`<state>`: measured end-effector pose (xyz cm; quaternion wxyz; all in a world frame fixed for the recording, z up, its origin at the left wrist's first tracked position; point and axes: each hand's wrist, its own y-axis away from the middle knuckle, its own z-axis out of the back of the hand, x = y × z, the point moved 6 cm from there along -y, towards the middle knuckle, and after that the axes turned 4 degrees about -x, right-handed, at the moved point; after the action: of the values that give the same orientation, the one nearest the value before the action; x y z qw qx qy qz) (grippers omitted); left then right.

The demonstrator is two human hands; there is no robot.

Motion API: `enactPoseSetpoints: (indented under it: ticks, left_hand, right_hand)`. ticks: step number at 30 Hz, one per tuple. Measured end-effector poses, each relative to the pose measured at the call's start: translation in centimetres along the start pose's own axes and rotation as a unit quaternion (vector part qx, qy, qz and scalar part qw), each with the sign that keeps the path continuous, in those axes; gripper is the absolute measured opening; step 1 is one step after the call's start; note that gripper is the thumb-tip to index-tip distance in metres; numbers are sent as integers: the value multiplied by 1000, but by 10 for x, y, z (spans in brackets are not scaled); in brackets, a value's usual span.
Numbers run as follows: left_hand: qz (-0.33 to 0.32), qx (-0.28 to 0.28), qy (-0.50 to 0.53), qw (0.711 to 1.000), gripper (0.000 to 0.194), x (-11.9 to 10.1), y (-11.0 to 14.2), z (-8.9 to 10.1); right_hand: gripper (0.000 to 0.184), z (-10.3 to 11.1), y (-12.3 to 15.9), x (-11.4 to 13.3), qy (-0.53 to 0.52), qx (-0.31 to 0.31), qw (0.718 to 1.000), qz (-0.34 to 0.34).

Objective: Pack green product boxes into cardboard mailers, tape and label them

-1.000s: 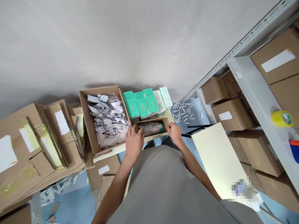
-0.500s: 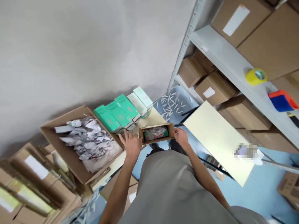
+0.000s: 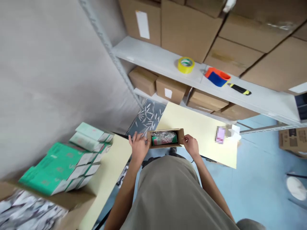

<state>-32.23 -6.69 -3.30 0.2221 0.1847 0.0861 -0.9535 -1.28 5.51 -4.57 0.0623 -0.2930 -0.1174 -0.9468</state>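
A small open cardboard box [image 3: 180,136] is held up in front of my body. Inside it lies a green-and-pink box [image 3: 155,141], partly covered by crumpled clear plastic wrap [image 3: 165,135]. My left hand [image 3: 139,147] holds the left end, its thumb side against the box and several fingers stretched outward. At the opposite end, my right hand [image 3: 191,145] pinches the cardboard edge between thumb and fingers.
Left, green boxes [image 3: 57,163] stand on a cream table [image 3: 115,159] beside a carton of crumpled paper [image 3: 31,210]. Ahead, a shelf [image 3: 153,57] carries yellow tape [image 3: 186,65], a tape dispenser [image 3: 217,76] and a cutter [image 3: 240,89]. Below it stands another cream table [image 3: 203,127].
The view has swung to the right, bringing the shelf and far table in front. The cardboard box stays between both hands and is now in front of the right-hand table.
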Motion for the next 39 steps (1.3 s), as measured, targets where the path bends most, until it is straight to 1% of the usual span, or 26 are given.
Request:
enactPoseSetpoints:
  ticks: [3,6,9,12,15,18,20,23,24,26,28,30,32,35,37,39]
  left_hand:
    - [-59,21,16,998,18,-63,-35,-42]
    - [-98,35,32,994,19,-114,-63,-76]
    - [-131,55,39,989,18,-151,-83,-100]
    - [-154,84,29,984,15,-171,-95,-115]
    - [-148,116,16,982,17,-177,-97,-123]
    - [-132,135,10,982,25,-175,-85,-127]
    - [-132,142,12,981,38,-173,-74,-129]
    - [-146,145,25,978,55,-172,-57,-131]
    - [-150,143,31,978,58,-171,-53,-131]
    - [-152,136,44,978,57,-169,-49,-131]
    - [-157,133,63,977,46,-167,-48,-131]
    - [-169,139,84,972,37,-168,-47,-132]
    - [-190,156,97,964,38,-171,-45,-136]
    - [-218,190,92,953,47,-179,-42,-147]
    - [-209,195,87,954,42,-181,-44,-153]
    - [-164,170,86,968,37,-181,-52,-156]
  right_hand:
    - [15,35,-17,-48,3,-40,998,-49]
    - [15,61,-28,-86,1,-70,993,-92]
    - [17,74,-34,-114,-3,-83,989,-122]
    - [16,74,-37,-134,-10,-79,986,-147]
    - [16,69,-39,-145,-16,-72,984,-160]
    - [18,67,-46,-148,-18,-87,985,-150]
    - [30,68,-54,-147,-15,-109,984,-141]
    - [54,72,-70,-140,-15,-131,984,-124]
    - [57,73,-77,-137,-14,-130,985,-116]
    - [50,75,-90,-133,-12,-120,988,-100]
    - [38,77,-101,-131,-12,-101,991,-91]
    - [34,78,-111,-131,-17,-85,992,-90]
    - [30,79,-116,-131,-24,-70,994,-85]
    - [28,75,-119,-130,-40,-37,997,-61]
    - [28,71,-116,-132,-56,-14,997,-51]
    - [31,67,-110,-136,-66,3,996,-53]
